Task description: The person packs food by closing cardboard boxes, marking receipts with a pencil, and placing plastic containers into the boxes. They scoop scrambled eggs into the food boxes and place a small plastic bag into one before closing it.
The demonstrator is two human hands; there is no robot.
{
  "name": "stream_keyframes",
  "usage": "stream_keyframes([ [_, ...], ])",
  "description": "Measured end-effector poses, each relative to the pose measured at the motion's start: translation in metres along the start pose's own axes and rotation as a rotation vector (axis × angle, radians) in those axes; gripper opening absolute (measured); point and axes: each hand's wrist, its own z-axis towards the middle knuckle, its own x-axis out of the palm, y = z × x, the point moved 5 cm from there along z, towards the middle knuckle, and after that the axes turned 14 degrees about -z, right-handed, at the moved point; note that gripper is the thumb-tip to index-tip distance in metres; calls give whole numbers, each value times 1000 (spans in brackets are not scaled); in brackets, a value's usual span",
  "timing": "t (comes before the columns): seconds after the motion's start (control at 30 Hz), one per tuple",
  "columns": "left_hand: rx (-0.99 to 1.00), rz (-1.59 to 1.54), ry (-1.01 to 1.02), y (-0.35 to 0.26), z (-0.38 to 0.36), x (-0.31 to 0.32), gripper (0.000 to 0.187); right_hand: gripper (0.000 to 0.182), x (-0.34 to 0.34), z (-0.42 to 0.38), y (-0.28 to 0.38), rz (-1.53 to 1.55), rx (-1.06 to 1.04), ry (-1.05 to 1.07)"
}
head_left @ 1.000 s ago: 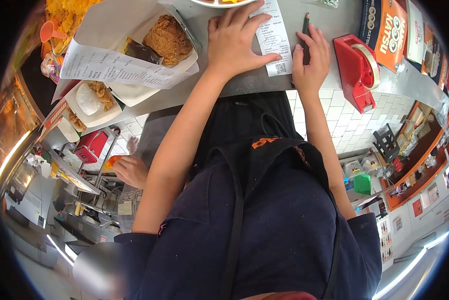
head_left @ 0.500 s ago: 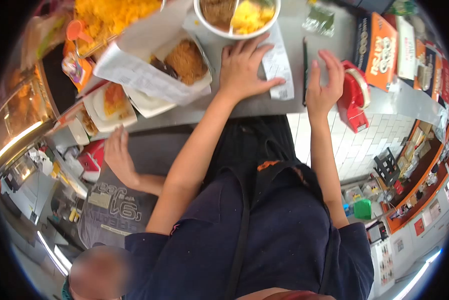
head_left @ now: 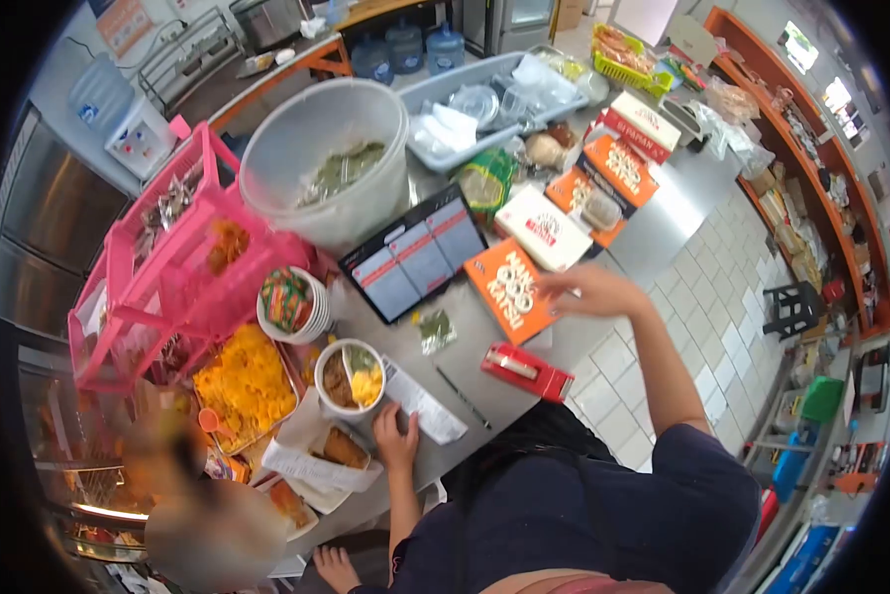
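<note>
My left hand [head_left: 396,436] lies on the steel counter with fingers spread, close to the paper bowl [head_left: 351,406] and the near end of a printed receipt [head_left: 427,401]. The bowl contains brown meat, yellow egg and something green in separate sections. Further right, my right hand [head_left: 595,292] stretches its fingers over the right edge of an orange food box [head_left: 507,287] lettered "Mang Katsu". Whether the fingertips touch the box cannot be made out. A red tape dispenser [head_left: 527,373] and a dark pen [head_left: 462,396] lie nearer my body.
A tablet [head_left: 415,254] leans behind a small green packet [head_left: 435,332]. White and orange boxes [head_left: 544,228] line the right side. At left are a yellow food tray [head_left: 242,376], a pink crate [head_left: 167,267] and an open food box [head_left: 341,447]. A co-worker's hand [head_left: 336,568] is low at left.
The view has swung up and shows more of the counter. My right hand has moved from beside the tape dispenser to the orange box. My left hand stays near the bowl and receipt.
</note>
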Motion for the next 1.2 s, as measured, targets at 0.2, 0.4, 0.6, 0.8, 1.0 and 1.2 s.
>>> stream_keyframes([
  [0.2,-257,14,-298,-51,12,12,26,26,-171,140,-148,-96,188,-823],
  [0.4,-336,335,-555,-130,-29,43,34,39,-213,354,-176,-471,-72,-944],
  [0.6,-585,262,-622,-181,-103,31,33,57,-190,405,-191,-494,546,-524],
  [0.8,-697,213,-700,-193,-143,52,34,46,-176,404,-133,-358,-81,-800],
  [1.0,-670,178,-476,-205,-80,81,35,39,-98,433,-100,-430,28,-278],
  [1.2,-575,68,-529,-194,-80,85,35,28,-173,395,-157,-454,23,-883],
])
